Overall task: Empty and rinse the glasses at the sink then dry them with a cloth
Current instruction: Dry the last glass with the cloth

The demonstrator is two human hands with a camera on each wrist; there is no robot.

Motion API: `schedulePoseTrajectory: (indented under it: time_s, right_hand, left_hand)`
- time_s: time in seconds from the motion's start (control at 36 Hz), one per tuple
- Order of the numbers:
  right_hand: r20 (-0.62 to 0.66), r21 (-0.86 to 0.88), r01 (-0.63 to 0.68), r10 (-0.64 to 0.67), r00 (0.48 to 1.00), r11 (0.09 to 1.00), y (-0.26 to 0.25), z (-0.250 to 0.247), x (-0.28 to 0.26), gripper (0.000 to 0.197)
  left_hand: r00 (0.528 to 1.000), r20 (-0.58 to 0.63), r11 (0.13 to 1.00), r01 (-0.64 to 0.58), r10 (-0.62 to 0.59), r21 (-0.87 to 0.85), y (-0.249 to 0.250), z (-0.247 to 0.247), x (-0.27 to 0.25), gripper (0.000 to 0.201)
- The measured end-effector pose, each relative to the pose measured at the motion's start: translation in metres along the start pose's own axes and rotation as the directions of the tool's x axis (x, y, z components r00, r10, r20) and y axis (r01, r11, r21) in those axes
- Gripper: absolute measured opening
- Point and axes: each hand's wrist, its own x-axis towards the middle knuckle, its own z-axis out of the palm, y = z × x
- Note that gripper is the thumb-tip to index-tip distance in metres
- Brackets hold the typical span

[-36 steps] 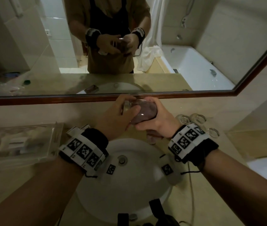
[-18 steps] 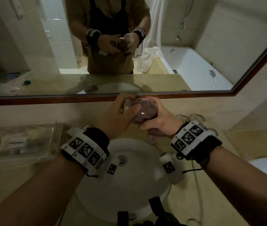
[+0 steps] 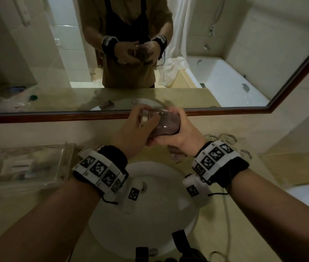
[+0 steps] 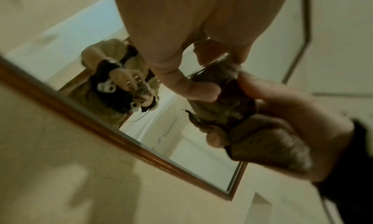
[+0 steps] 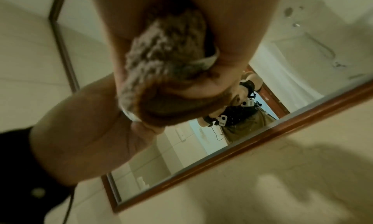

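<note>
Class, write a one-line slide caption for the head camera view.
Over a white sink, the left hand grips a clear glass while the right hand works a brownish cloth inside it.

Sink sitting at the counter's front edge, tray lying at its left, glasses standing at the back right, mirror hanging behind.

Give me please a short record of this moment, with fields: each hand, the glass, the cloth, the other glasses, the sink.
left hand: grips the glass
right hand: holds the cloth, pushed into the glass
glass: lying sideways above the sink, between both hands
cloth: brownish, fills the glass; an end hangs below the right hand
other glasses: on the counter right of the sink, by the wall
sink: white; no running water visible
</note>
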Motion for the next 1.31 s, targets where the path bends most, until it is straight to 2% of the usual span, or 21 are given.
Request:
schedulePoseTrajectory:
  time_s: [0.08, 0.17, 0.22, 0.28, 0.36, 0.44, 0.5, 0.56, 0.64, 0.72, 0.78, 0.83, 0.86, 0.92, 0.97, 1.03, 1.11, 1.14, 1.19, 1.25, 1.31]
  right_hand:
    - [0.005, 0.073, -0.041, 0.041, 0.999, 0.996, 0.001, -0.001, 0.002, 0.096]
    - [-0.037, -0.001, 0.037, -0.037, 0.999, 0.999, -0.004, 0.000, 0.000, 0.092]
    - [-0.061, -0.126, 0.140, -0.148, 0.987, 0.982, -0.008, -0.001, -0.003, 0.087]
    - [-0.047, -0.326, 0.250, -0.280, 0.959, 0.912, -0.009, 0.000, -0.005, 0.086]
    - [-0.041, -0.451, 0.276, -0.329, 0.944, 0.849, -0.008, 0.000, -0.007, 0.083]
    - [-0.071, -0.259, 0.210, -0.235, 0.969, 0.943, -0.008, 0.001, -0.007, 0.084]
    - [-0.049, -0.100, 0.106, -0.111, 0.993, 0.989, -0.007, -0.001, -0.002, 0.086]
    - [-0.007, 0.046, -0.009, 0.009, 1.000, 0.999, -0.005, -0.005, 0.002, 0.087]
    - [-0.006, 0.112, -0.053, 0.054, 0.999, 0.992, -0.002, -0.004, 0.003, 0.090]
    - [-0.086, -0.088, 0.093, -0.100, 0.991, 0.992, -0.005, 0.001, -0.003, 0.085]
    - [-0.060, -0.374, 0.254, -0.297, 0.953, 0.892, -0.005, 0.002, -0.005, 0.082]
    - [-0.010, -0.572, 0.309, -0.383, 0.924, 0.760, -0.006, 0.002, -0.006, 0.081]
    - [-0.022, -0.579, 0.297, -0.378, 0.925, 0.760, -0.005, 0.003, -0.007, 0.082]
    - [-0.073, -0.389, 0.229, -0.278, 0.958, 0.892, -0.005, 0.006, -0.008, 0.084]
    - [-0.079, -0.073, 0.085, -0.091, 0.993, 0.994, -0.006, 0.006, -0.005, 0.084]
    - [-0.017, 0.110, -0.061, 0.064, 0.998, 0.992, -0.003, 0.000, 0.001, 0.080]
    - [-0.002, 0.127, -0.090, 0.091, 0.996, 0.988, 0.003, -0.003, 0.003, 0.084]
    - [-0.027, 0.089, -0.052, 0.055, 0.998, 0.995, 0.003, -0.002, 0.003, 0.087]
    - [-0.081, -0.109, 0.060, -0.069, 0.994, 0.992, -0.002, 0.000, 0.000, 0.087]
    - [-0.062, -0.427, 0.208, -0.258, 0.964, 0.880, -0.005, 0.001, -0.002, 0.087]
    - [-0.031, -0.588, 0.263, -0.346, 0.938, 0.765, -0.007, 0.003, -0.005, 0.086]
  left_hand:
    - [0.999, 0.024, 0.999, -0.039, 0.039, -0.013, 0.002, -0.001, -0.001, 0.018]
    - [0.994, 0.066, 0.984, 0.093, -0.084, -0.149, 0.005, -0.005, 0.003, 0.021]
    - [0.975, 0.104, 0.949, 0.216, -0.197, -0.228, 0.009, -0.006, 0.005, 0.027]
    - [0.960, 0.121, 0.920, 0.278, -0.254, -0.276, 0.011, -0.007, 0.006, 0.034]
    - [0.965, 0.099, 0.903, 0.261, -0.242, -0.341, 0.013, -0.006, 0.008, 0.014]
    - [0.983, 0.077, 0.925, 0.182, -0.166, -0.335, 0.009, -0.005, 0.008, 0.005]
    - [0.996, 0.058, 0.975, 0.073, -0.062, -0.209, 0.004, -0.006, 0.006, 0.009]
    - [0.997, 0.059, 0.998, -0.047, 0.050, -0.053, 0.001, -0.006, 0.004, 0.016]
    - [0.992, 0.067, 0.994, -0.101, 0.104, -0.039, -0.004, -0.007, 0.003, 0.018]
    - [0.994, 0.078, 0.966, 0.093, -0.077, -0.241, 0.000, -0.006, 0.004, 0.009]
    - [0.959, 0.147, 0.869, 0.281, -0.241, -0.408, 0.004, -0.006, 0.006, 0.022]
    - [0.949, 0.147, 0.848, 0.316, -0.279, -0.426, 0.006, -0.007, 0.006, 0.018]
    - [0.955, 0.136, 0.863, 0.296, -0.263, -0.409, 0.006, -0.007, 0.006, 0.013]
    - [0.976, 0.102, 0.905, 0.218, -0.194, -0.366, 0.003, -0.007, 0.006, 0.009]
    - [0.998, 0.047, 0.981, 0.058, -0.050, -0.187, -0.004, -0.009, 0.005, 0.020]
    - [0.993, 0.074, 0.993, -0.099, 0.095, 0.060, -0.009, -0.010, 0.005, 0.036]
    - [0.983, 0.112, 0.980, -0.159, 0.146, 0.121, -0.013, -0.010, 0.005, 0.039]
    - [0.987, 0.101, 0.988, -0.136, 0.129, 0.068, -0.012, -0.010, 0.006, 0.033]
    - [0.995, 0.099, 0.991, 0.029, -0.016, -0.130, -0.007, -0.009, 0.007, 0.017]
    - [0.964, 0.163, 0.904, 0.256, -0.211, -0.342, -0.002, -0.008, 0.008, 0.012]
    - [0.939, 0.193, 0.836, 0.341, -0.284, -0.430, -0.002, -0.007, 0.009, 0.015]
